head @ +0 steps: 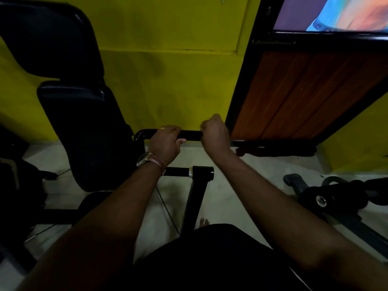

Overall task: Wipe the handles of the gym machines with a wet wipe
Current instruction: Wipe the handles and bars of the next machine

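Two hands: both are on one black horizontal handle bar (190, 134), side by side with a short bare stretch of bar between them.
Left hand (165, 141): its fingers curl over the top of the bar and the thumb comes round beneath, so it grips the bar; a gold ring shows on one finger.
Right hand (214, 133): closed into a fist at the bar, knuckles up; whether a wet wipe is bunched inside cannot be told, as the light is dim and the fingers hide the palm.
Wristwatch (147, 159): on the left wrist, with a brown strap and a pale metal case.
Handle bar position: it runs left to right in front of the yellow wall (168, 66), bending down at its left end just beside the black padded seat back (84, 127).
Lower bar (189, 172): a second black tube with a silver collar, nearer the person, below the left wrist.
Wooden panel (304, 91): reddish-brown, black-framed, to the right of the right hand.
Dumbbells (321, 198): dark, on the pale floor at the far right.
Bare toes (204, 222): visible on the floor near the upright post.
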Tool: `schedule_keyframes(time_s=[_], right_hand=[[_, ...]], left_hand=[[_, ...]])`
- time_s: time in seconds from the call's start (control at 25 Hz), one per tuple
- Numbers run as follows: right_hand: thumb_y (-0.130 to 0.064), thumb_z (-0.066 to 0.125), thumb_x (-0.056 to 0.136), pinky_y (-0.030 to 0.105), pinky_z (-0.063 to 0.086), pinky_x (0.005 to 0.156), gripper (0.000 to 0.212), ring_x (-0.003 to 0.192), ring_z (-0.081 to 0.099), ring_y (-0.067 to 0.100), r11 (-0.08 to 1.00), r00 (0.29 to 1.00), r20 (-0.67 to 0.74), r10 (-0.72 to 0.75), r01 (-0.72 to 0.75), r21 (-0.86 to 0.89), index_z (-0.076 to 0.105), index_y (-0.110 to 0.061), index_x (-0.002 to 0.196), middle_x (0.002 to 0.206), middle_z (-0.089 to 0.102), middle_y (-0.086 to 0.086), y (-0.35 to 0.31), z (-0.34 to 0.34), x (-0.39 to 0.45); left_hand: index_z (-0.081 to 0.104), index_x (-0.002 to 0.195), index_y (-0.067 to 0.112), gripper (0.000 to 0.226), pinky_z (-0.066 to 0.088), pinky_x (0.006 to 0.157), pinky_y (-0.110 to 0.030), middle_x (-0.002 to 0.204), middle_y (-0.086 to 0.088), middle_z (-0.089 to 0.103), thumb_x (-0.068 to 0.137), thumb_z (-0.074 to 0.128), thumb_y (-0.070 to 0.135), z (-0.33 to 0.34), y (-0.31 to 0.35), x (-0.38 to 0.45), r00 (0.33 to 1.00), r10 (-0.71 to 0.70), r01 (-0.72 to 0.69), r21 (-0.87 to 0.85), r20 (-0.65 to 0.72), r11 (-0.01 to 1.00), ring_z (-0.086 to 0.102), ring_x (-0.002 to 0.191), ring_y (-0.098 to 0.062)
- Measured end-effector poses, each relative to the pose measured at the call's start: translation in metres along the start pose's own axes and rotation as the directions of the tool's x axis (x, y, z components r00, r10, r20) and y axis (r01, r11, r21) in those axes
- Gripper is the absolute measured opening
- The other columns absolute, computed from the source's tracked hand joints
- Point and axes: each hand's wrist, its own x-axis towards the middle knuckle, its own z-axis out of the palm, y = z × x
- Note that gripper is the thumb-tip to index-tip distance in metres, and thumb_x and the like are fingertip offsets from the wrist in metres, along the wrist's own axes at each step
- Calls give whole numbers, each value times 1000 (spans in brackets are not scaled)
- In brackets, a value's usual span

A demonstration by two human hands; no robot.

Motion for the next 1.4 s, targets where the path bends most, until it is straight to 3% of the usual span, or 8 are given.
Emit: schedule_keyframes(time_s=[0.24,0.6,0.8,1.0,1.08,1.24,1.32,1.4], right_hand=[[11,53,60,35,41,62,33,68,45,26,967,959,144,-242,251,-43,41,-18,53,60,40,8,24,-6,12],[-9,68,80,38,56,76,15,91,67,31,999,976,218,11,0,-51,72,-18,91,96,70,11,29,-10,38],[-6,59,94,24,49,57,15,75,65,20,905,929,348,125,-251,344,73,1,93,91,70,14,66,-27,36],[-5,59,96,39,59,58,12,75,68,34,-56,707,566,423,-603,796,57,6,92,91,64,26,54,-9,1],[7,61,88,46,60,72,10,75,68,30,-171,656,495,570,-494,852,60,3,79,86,66,21,44,7,-21],[-5,72,84,28,57,70,7,70,71,14,317,747,27,664,-314,895,74,-11,80,76,72,4,38,21,-55],[-7,74,82,22,46,65,7,70,62,10,776,860,-375,348,-39,630,77,-12,84,75,69,1,46,16,-61],[-5,72,82,28,39,60,11,74,55,19,949,825,-548,-139,269,164,77,-13,87,74,65,3,52,16,-54]], left_hand=[[69,93,5,39,53,64,-38,91,-13,69,86,54,40,3,-5,-3,1000,13,-14,-28,-19,999,64,86,-34],[67,98,1,45,51,74,-39,94,-17,68,82,60,42,7,-2,-5,999,42,-42,84,-5,996,63,87,-36],[70,92,2,57,50,75,-41,88,-17,69,84,53,56,9,20,16,993,52,-62,98,109,993,64,83,-35],[73,98,2,48,56,70,-41,92,-17,73,83,64,47,20,21,15,998,52,-49,-60,41,997,67,83,-36],[73,93,2,46,56,67,-39,86,-16,73,81,65,46,21,21,15,998,59,-59,-48,2,997,68,77,-35],[72,92,5,42,51,65,-34,82,-13,71,83,63,46,25,20,16,997,76,-77,-24,-33,997,66,73,-33],[72,93,6,43,50,67,-34,83,-13,71,84,62,46,26,19,15,996,75,-77,-26,-46,997,65,74,-33],[72,96,5,44,50,70,-35,86,-13,72,85,62,46,25,21,14,997,56,-58,-47,-51,997,66,77,-34]])
